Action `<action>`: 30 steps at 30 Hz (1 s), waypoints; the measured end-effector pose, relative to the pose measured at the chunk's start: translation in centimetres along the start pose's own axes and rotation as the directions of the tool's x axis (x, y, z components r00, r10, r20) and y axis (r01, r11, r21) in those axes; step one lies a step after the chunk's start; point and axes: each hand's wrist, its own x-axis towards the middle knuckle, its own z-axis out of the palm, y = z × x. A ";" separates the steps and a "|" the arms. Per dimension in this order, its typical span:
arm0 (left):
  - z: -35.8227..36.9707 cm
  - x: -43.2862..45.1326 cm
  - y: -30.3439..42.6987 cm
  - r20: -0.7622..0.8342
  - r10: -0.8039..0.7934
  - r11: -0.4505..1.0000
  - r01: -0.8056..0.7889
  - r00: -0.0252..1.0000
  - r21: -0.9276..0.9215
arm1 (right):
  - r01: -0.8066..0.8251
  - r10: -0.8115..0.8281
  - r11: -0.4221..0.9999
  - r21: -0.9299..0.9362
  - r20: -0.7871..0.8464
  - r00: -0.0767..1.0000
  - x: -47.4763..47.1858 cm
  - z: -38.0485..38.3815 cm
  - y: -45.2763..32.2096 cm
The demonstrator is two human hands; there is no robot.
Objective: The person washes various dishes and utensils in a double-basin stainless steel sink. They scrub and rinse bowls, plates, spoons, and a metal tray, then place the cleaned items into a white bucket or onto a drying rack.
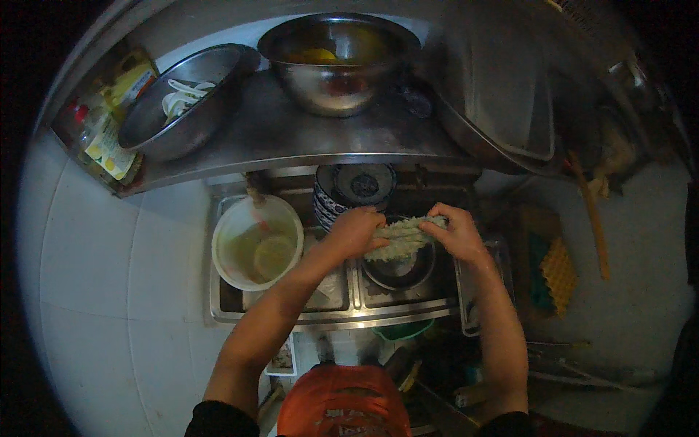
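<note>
A pale, shaggy cloth (401, 239) is stretched between my two hands above the right basin of a steel sink. My left hand (357, 232) grips its left end, and my right hand (454, 230) pinches its right end. Beneath the cloth sits a round metal bowl (401, 278), partly covered by it. Behind my left hand, several blue-and-white patterned bowls (327, 205) are stacked, with a patterned bowl (365, 184) on the right of the stack. A white plastic bucket (221, 240) holding cloudy yellowish liquid stands in the left basin.
A steel shelf (306, 143) spans the sink's back, carrying a large steel bowl (341, 90), a tilted steel basin (180, 131) with white spoons (183, 98), and a bottle (106, 139). A large rectangular tray (508, 109) leans at right. A yellow textured sponge or pad (560, 276) lies farther right.
</note>
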 end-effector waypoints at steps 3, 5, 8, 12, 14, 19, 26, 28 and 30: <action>-2.2 -0.9 -1.1 0.009 -0.018 1.000 0.018 1.000 0.001 | 0.070 -0.070 0.997 0.033 -0.012 0.997 -0.4 -0.8 -0.8; -3.7 -1.2 -1.5 0.045 -0.059 0.998 0.060 0.997 -0.011 | 0.176 -0.164 0.973 0.150 -0.090 0.982 -0.3 -0.4 -0.6; -6.3 -1.8 -1.7 0.089 -0.040 0.999 0.037 0.995 0.039 | 0.127 -0.093 0.955 0.269 -0.134 0.987 -0.5 -0.2 -1.3; -9.9 -3.6 -2.0 0.055 0.098 0.995 -0.097 0.994 -0.011 | 0.142 -0.103 0.967 0.211 -0.185 0.977 -0.8 0.5 -3.1; -10.8 -4.8 -2.4 -0.008 0.149 0.981 -0.149 0.989 -0.123 | 0.146 -0.112 0.963 0.228 -0.156 0.981 -1.3 0.3 -5.1; -13.7 -8.8 -1.6 0.226 0.023 0.937 0.058 0.974 -0.344 | 0.173 -0.178 0.971 0.168 0.016 0.984 -2.5 0.1 -7.5; -20.5 -13.6 -1.3 0.260 0.025 0.987 0.016 0.965 -0.157 | 0.188 -0.184 0.982 0.019 0.322 0.928 -1.2 0.5 -13.3; -23.0 -12.5 -3.3 0.180 0.052 0.997 -0.041 0.982 -0.066 | 0.397 -0.384 0.918 0.000 0.251 0.888 2.1 0.6 -14.3; -25.6 -10.5 -1.9 -0.032 -0.223 0.969 0.226 0.974 0.100 | 0.494 -0.484 0.865 -0.088 0.112 0.868 5.1 0.4 -16.6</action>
